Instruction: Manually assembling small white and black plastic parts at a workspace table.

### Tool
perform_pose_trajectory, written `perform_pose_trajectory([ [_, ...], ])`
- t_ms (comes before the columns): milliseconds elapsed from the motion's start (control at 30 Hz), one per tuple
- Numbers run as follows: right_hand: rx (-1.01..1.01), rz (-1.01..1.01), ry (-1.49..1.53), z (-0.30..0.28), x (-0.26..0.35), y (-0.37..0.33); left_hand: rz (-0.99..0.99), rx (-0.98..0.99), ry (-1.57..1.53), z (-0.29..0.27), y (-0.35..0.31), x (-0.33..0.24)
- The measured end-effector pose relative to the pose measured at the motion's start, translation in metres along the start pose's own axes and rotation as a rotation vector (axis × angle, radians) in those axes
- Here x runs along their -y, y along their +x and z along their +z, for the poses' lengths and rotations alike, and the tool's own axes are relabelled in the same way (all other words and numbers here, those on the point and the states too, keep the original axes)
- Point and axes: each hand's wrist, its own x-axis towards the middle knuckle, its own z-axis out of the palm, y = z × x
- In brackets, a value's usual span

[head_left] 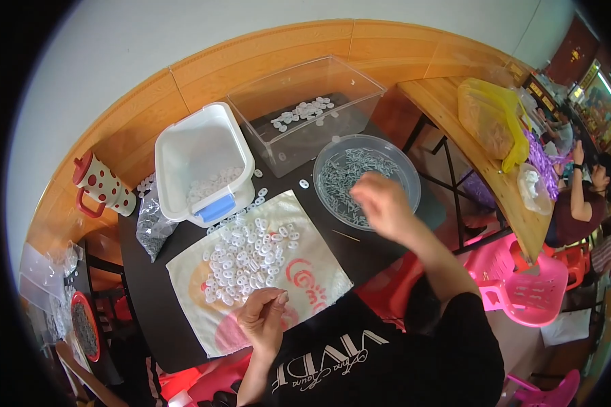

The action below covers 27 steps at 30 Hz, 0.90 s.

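Note:
My left hand (pixel 263 322) is closed in a pinch over the near edge of a pale printed cloth (pixel 329 278). A small pale bit shows at its fingertips, too small to name. Just beyond it, a heap of small white oval plastic pieces with holes (pixel 248 261) is spread on the cloth. My right hand (pixel 387 207) is above the near right side of a round clear basin (pixel 414 180), its fingers curled together. Whatever they hold, if anything, is hidden. Many small grey screw-like pieces (pixel 346 173) lie in the basin.
Behind the cloth stand a white tub (pixel 166 159) and a clear box (pixel 251 136), both holding white pieces. A bag of dark bits (pixel 155 227) and a dotted tumbler (pixel 102 186) are at left. At right are a wooden table (pixel 448 115), pink chairs (pixel 533 292) and another person (pixel 577 214).

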Motion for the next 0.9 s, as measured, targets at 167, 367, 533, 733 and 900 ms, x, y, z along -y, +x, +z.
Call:
perform_pose_trajectory([
  [167,0.284,-0.014,-0.237,-0.007,-0.068,-0.002,-0.122,0.012,-0.048,-0.002,-0.007,0.005],
  [367,0.301,-0.07,-0.283,0.001,-0.066,0.0,-0.083,0.038,-0.003,-0.004,-0.005,0.006],
  [533,0.376,-0.138,-0.401,0.001,-0.053,0.007,-0.063,0.054,0.015,-0.004,-0.005,0.006],
  [733,0.482,-0.128,-0.47,0.009,-0.052,0.012,-0.035,0.009,-0.001,-0.011,-0.014,0.014],
  [900,0.215,0.062,-0.011,0.007,-0.075,0.0,-0.163,0.028,-0.066,-0.008,-0.006,0.013],
])
